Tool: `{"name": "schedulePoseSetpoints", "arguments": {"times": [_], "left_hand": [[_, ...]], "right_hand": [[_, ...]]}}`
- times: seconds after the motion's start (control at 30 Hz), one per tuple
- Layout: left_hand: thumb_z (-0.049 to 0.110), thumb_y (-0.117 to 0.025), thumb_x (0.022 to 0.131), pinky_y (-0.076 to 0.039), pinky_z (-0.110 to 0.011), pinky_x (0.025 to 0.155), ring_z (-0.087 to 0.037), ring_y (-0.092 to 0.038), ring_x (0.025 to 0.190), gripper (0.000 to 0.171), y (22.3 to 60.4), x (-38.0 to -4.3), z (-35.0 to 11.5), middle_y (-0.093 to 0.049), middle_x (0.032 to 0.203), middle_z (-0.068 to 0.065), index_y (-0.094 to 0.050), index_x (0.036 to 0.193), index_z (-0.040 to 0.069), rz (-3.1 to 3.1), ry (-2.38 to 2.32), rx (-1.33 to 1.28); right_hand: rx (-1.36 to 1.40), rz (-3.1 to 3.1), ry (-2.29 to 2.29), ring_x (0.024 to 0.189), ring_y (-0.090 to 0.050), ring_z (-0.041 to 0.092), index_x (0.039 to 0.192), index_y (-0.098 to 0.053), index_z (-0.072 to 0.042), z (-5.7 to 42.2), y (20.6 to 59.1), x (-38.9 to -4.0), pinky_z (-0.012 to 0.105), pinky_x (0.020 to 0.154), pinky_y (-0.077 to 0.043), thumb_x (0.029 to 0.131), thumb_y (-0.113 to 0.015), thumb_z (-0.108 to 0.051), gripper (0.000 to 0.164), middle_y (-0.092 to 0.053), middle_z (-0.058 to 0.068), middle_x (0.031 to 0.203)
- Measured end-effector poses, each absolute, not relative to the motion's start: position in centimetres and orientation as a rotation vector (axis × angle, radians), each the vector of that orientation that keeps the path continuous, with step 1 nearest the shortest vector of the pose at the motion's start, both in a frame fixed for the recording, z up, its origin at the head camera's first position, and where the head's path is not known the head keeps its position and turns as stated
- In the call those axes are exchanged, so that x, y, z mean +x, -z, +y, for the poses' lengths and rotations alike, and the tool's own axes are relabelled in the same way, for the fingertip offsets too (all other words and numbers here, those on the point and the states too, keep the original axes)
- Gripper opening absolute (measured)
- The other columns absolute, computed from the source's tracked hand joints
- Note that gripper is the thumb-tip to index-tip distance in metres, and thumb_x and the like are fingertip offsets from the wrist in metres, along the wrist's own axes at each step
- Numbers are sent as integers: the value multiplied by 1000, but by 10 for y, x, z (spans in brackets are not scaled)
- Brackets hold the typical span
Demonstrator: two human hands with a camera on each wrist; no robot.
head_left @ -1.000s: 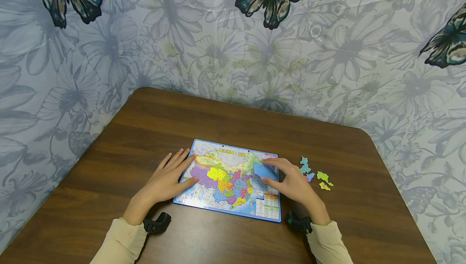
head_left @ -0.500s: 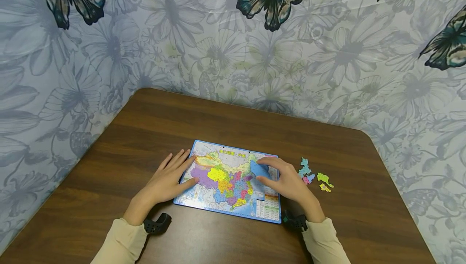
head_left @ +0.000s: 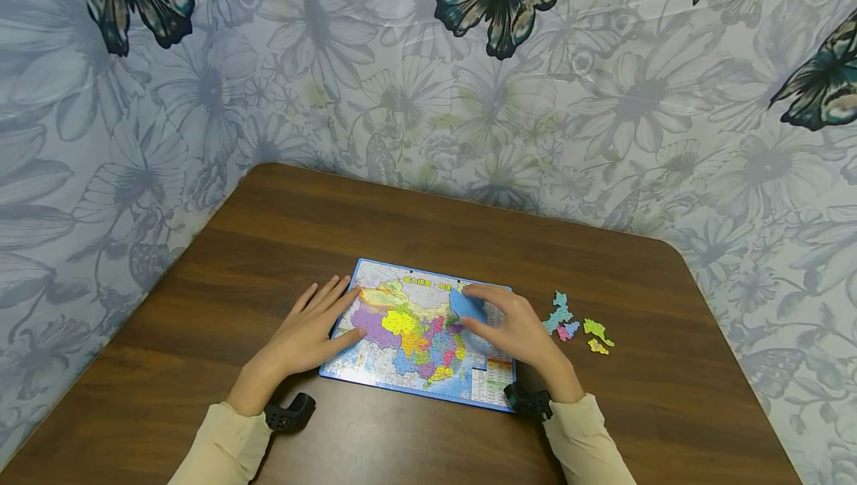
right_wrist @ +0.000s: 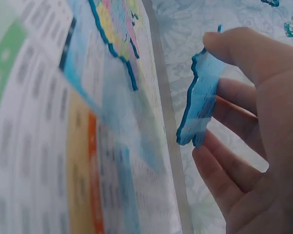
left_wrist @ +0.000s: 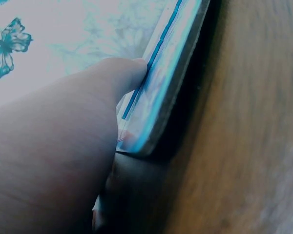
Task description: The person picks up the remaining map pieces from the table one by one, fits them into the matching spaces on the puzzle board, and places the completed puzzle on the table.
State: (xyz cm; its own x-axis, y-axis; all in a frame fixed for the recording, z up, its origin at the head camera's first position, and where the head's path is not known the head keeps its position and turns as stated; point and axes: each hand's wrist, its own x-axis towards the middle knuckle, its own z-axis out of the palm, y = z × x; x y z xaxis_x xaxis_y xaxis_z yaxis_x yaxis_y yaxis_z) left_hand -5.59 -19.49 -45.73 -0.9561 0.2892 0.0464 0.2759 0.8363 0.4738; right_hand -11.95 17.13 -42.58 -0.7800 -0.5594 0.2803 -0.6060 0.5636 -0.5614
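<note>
A map puzzle board [head_left: 375,368] with a blue rim lies on the table, many coloured pieces filling its middle. My left hand [head_left: 301,340] rests on the board's left side with fingers stretched out; in the left wrist view its thumb [left_wrist: 129,73] lies along the board's margin. Over the upper right of the board, my right hand [head_left: 518,329] holds a large blue puzzle piece [head_left: 465,306]. The right wrist view shows this blue piece [right_wrist: 204,95] edge-on between thumb and fingers, raised off the board's surface.
To the right of the board lie several loose puzzle pieces: a light blue one [head_left: 559,312], a pink one [head_left: 563,333], a green one [head_left: 597,330] and a yellow one [head_left: 598,347]. The brown wooden table [head_left: 428,213] ends at a wall with butterfly-patterned covering [head_left: 402,98].
My right hand has moved left and slightly up over the board, carrying the blue puzzle piece with it. My left hand has stayed in place.
</note>
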Motion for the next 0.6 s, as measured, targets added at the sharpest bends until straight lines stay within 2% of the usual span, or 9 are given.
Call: {"name": "schedulePoseSetpoints", "arguments": {"times": [0.13, 0.4, 0.6], "left_hand": [[56, -60, 98, -6, -57, 128, -35, -18, 159, 81, 457, -56, -195, -25, 170, -14, -37, 161, 11, 2985, -766, 460], [57, -61, 97, -7, -57, 128, -35, -18, 159, 81, 458, -56, -195, -26, 170, -14, -38, 160, 11, 2992, -769, 464], [57, -60, 97, -6, -57, 128, -34, -17, 159, 82, 459, -57, -195, -25, 170, -14, -36, 161, 12, 2982, -765, 452]], "right_hand": [[992, -2736, -1025, 129, -64, 24, 132, -70, -19, 165, 425, -123, 50, 104, -54, 91, -81, -31, 45, -69, 0, 136], [990, -2783, -1069, 120, -69, 21, 132, -70, -17, 150, 429, -127, 41, 97, -59, 92, -80, -33, 45, -69, 1, 135], [969, -2839, -1089, 122, -67, 19, 133, -69, -18, 137, 432, -128, 41, 99, -58, 93, -78, -36, 45, -68, -1, 137]]}}
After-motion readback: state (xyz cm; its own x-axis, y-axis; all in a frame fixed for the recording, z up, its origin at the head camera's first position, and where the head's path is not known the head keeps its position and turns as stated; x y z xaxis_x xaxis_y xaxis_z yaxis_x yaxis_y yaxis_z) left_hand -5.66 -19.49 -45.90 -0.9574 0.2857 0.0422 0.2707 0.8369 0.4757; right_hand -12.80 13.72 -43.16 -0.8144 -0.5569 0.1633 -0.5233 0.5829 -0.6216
